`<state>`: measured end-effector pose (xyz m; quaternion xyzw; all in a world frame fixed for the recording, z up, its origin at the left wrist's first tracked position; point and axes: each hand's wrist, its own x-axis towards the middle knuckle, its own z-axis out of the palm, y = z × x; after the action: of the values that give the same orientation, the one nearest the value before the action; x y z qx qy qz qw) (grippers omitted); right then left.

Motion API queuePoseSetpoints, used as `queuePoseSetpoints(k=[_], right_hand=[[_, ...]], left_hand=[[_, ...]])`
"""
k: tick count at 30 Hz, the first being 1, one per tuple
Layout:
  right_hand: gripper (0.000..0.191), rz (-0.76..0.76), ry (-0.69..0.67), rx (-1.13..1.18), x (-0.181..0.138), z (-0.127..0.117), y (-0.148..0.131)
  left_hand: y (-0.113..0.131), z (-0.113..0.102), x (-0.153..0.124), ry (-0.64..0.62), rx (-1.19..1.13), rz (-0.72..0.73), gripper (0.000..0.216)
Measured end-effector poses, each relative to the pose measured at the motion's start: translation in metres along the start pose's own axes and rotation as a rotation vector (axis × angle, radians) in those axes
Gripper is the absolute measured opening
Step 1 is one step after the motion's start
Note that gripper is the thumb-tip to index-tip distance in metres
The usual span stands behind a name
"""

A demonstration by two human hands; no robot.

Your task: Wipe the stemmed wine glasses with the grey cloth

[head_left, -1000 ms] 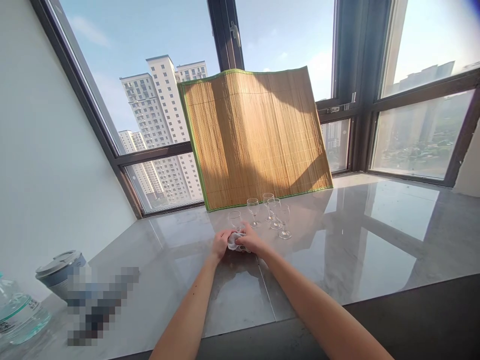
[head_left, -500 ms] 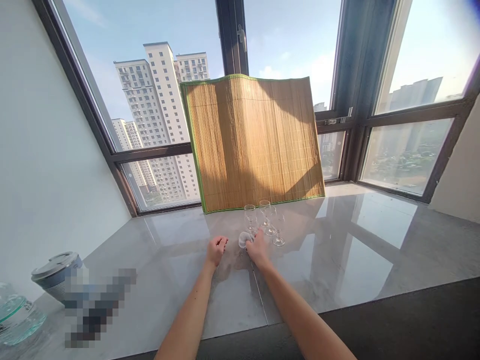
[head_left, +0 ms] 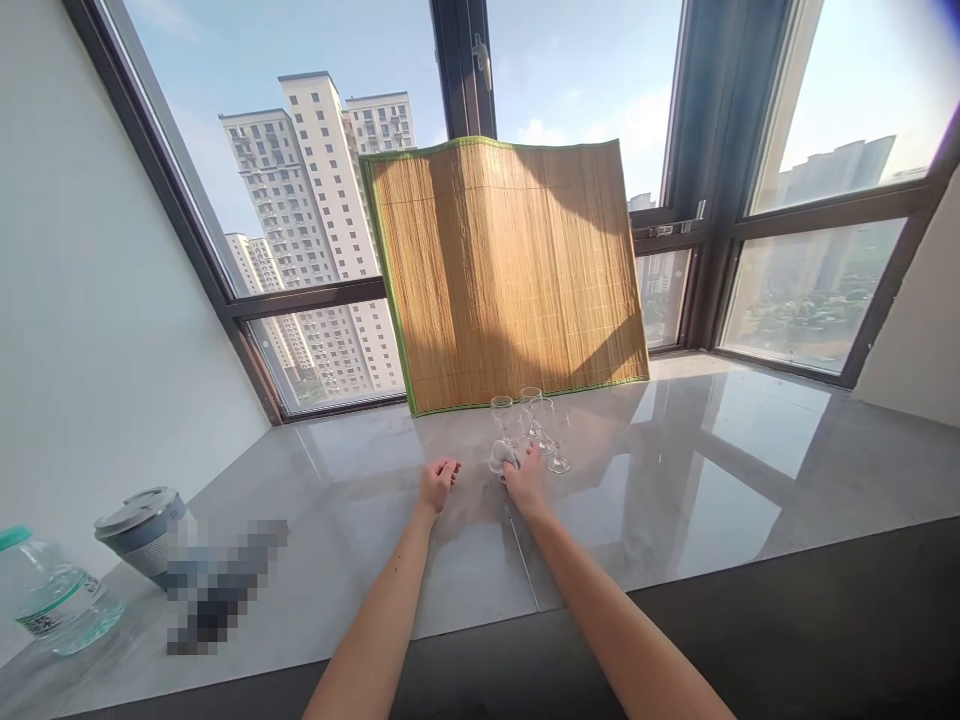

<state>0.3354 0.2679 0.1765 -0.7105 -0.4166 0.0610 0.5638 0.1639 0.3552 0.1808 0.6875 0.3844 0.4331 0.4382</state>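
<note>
My right hand (head_left: 525,482) is closed on a small pale, rounded thing (head_left: 503,456); its edges are too blurred to tell whether it is glass or cloth. Close around those fingers stand several clear stemmed glasses (head_left: 558,450), upright in a small group. The foremost of them is just right of my right hand, and another glass (head_left: 502,412) rises behind the pale thing. To the left, apart from the glasses, my left hand (head_left: 437,484) hovers near or rests on the countertop with its fingers curled in, and nothing shows in it.
A bamboo mat (head_left: 510,280) with green edging leans upright against the window behind the glasses. On the left of the grey stone-look countertop (head_left: 337,560) are a lidded cup (head_left: 142,535), a clear bottle (head_left: 67,605) and a blurred-out dark object (head_left: 225,590). The counter's front edge runs below my forearms.
The camera view has shifted slightly, bringing more of the bottle into sight. My right hand and the pale thing appear a little farther up and right. My left hand has hardly moved.
</note>
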Motion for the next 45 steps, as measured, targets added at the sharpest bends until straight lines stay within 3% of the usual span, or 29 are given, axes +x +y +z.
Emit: queuePoseSetpoints(k=[4,8,17,28,34,41,45], right_hand=[[0.072,0.15,0.06,0.092,-0.022,-0.014,0.002],[0.063,0.111,0.006,0.101,-0.036,-0.025,0.001],[0.058,0.117,-0.008,-0.002,-0.024,-0.017,-0.007],[0.061,0.132,-0.141,-0.193,-0.019,-0.015,-0.019],[0.05,0.102,-0.185,-0.238,-0.017,-0.013,-0.022],[0.043,0.005,-0.284,-0.243,-0.013,-0.01,-0.02],[0.039,-0.102,-0.402,-0.137,-0.011,-0.012,-0.019]], left_hand=[[0.001,-0.001,-0.001,0.026,-0.032,-0.01,0.034],[0.006,-0.001,-0.003,0.051,-0.061,-0.004,0.033],[0.006,-0.003,-0.002,0.052,-0.097,0.018,0.038],[0.013,0.0,-0.005,0.07,-0.098,0.017,0.04],[0.011,0.001,-0.004,0.064,-0.042,0.023,0.039],[0.015,0.007,-0.001,0.104,0.224,0.189,0.033],[0.02,0.013,-0.004,-0.03,0.274,0.317,0.037]])
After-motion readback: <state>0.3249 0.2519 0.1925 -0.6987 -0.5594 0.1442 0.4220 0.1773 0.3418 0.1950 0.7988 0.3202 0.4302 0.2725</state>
